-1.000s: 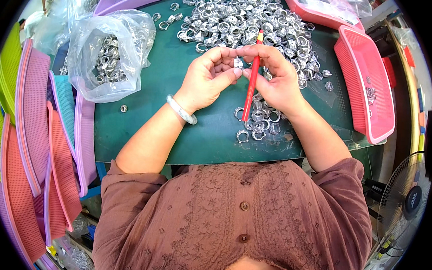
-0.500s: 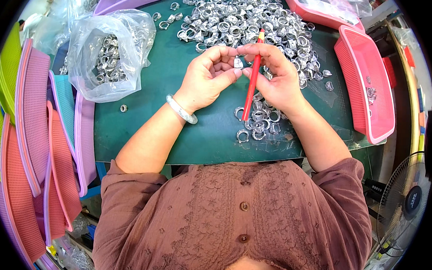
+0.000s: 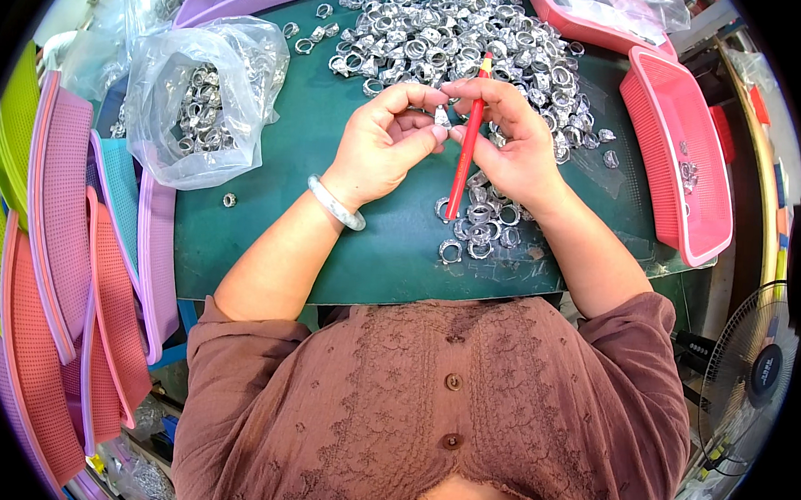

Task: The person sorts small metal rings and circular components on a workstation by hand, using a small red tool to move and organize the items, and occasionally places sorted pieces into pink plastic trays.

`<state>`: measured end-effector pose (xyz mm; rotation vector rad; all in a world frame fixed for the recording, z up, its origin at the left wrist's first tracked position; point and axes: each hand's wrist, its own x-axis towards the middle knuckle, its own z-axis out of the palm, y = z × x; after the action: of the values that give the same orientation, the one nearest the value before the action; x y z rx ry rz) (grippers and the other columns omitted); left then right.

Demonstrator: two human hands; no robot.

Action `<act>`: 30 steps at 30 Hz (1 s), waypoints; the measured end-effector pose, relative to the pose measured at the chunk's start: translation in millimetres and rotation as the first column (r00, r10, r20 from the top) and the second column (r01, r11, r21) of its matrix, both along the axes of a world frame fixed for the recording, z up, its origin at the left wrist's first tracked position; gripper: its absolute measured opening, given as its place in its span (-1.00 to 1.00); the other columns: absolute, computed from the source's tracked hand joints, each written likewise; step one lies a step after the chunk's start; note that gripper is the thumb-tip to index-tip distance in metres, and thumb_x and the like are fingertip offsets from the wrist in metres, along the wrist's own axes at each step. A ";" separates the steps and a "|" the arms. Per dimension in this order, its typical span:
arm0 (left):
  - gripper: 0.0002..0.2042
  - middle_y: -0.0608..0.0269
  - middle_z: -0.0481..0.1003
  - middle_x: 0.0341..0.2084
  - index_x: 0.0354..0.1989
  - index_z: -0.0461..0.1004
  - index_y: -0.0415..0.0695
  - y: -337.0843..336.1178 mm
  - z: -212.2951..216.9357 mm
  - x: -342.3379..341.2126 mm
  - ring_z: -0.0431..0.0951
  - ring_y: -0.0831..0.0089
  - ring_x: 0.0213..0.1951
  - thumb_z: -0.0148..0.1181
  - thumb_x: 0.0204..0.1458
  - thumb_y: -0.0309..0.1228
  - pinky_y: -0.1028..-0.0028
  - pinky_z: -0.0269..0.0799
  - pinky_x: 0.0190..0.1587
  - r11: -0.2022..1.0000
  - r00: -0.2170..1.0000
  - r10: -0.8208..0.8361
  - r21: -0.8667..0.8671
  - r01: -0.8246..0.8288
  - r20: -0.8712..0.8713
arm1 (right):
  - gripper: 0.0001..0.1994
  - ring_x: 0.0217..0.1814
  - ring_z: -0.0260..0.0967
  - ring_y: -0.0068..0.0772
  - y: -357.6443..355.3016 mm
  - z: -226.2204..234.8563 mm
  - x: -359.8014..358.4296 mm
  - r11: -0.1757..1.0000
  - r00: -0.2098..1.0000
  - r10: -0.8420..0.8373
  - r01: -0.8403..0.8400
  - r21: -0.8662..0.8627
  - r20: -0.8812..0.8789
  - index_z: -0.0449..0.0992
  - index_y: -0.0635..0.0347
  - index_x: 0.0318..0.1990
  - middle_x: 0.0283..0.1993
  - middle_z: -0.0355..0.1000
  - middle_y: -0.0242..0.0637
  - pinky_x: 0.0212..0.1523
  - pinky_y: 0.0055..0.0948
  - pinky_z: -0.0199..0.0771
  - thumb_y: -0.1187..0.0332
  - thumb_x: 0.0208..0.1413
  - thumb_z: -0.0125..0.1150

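A silvery ring [image 3: 442, 117] is held up between my two hands over the green table. My left hand [image 3: 389, 138], with a pale bangle at its wrist, pinches the ring from the left with thumb and fingers. My right hand [image 3: 511, 139] is closed around a slim red pencil [image 3: 463, 168] with a yellow band near its upper end. Its thumb and forefinger also reach the ring from the right. Just below the right hand lies a small group of rings [image 3: 482, 227]. Beyond both hands spreads a large heap of similar rings [image 3: 428, 37].
At the left stands a clear plastic bag [image 3: 146, 141] partly filled with rings, near a lone ring [image 3: 230, 201]. Stacked colored baskets [image 3: 62, 217] crowd the left edge. A pink basket [image 3: 671, 190] with a few rings sits at the right, above a fan [image 3: 744, 372].
The ring has turned slightly between my fingers. The pencil's lower end has swung a little to the left. My arms have stayed nearly still.
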<state>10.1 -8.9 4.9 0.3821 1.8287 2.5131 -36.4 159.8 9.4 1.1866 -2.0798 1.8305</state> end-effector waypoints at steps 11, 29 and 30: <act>-0.74 0.31 0.38 -0.31 -0.15 0.33 -0.23 0.0 0.0 0.2 0.43 0.60 -0.27 0.07 -0.05 -0.66 0.56 0.45 -0.24 0.999 1.000 0.026 -0.022 -0.026 0.001 | -0.60 -0.31 0.39 -0.54 -0.6 -1.4 -1.0 1.000 1.000 -0.007 0.007 0.005 -0.015 0.37 0.20 -0.09 -0.15 0.40 -0.30 -0.33 -0.58 0.39 0.65 -0.18 0.17; -0.67 0.20 0.38 -0.19 -0.04 0.26 -0.23 -0.6 -2.2 -1.0 0.46 0.50 -0.20 0.06 -0.03 -0.64 0.49 0.45 -0.16 1.000 1.000 0.013 -0.022 -0.013 -0.025 | -0.60 -0.33 0.37 -0.54 0.3 0.5 0.5 0.999 1.000 -0.018 0.017 0.048 0.013 0.36 0.19 -0.10 -0.17 0.40 -0.31 -0.33 -0.58 0.38 0.64 -0.18 0.16; -0.67 0.18 0.39 -0.19 -0.03 0.26 -0.24 -0.9 -2.8 -1.7 0.46 0.49 -0.20 0.04 -0.02 -0.63 0.49 0.45 -0.14 1.000 1.000 0.003 -0.007 -0.003 -0.022 | -0.60 -0.32 0.37 -0.54 0.2 -0.6 0.2 0.999 1.000 -0.018 0.017 0.045 0.017 0.36 0.19 -0.10 -0.17 0.40 -0.31 -0.33 -0.58 0.38 0.64 -0.18 0.15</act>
<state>8.4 -9.8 2.1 0.4092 1.8464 2.5141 -36.2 160.0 8.9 1.1632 -2.1445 1.8029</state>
